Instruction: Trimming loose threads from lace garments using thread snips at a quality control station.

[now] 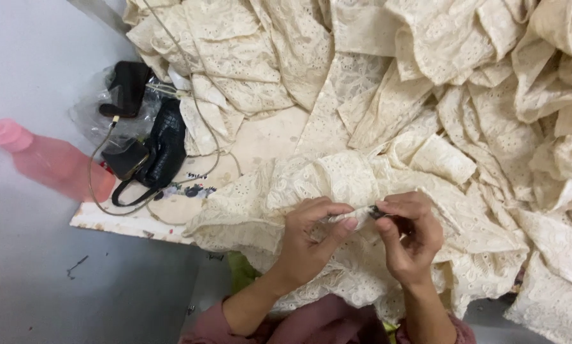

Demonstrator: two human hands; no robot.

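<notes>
A fold of cream eyelet fabric [362, 178] is pinched by the left hand [308, 239]. A small dark tool [376, 213] is gripped by the right hand [408, 237] against it. Fabric is heaped over the table [260, 137]; 1 black bag [162, 143] and 1 pink bottle [50, 159] are seen far left.

A pale, stained table [267, 137] carries heaped cream lace fabric [426, 83] across the upper and right frame, with a black handbag [162, 143] and crumpled plastic bag [92, 114] at left.
</notes>
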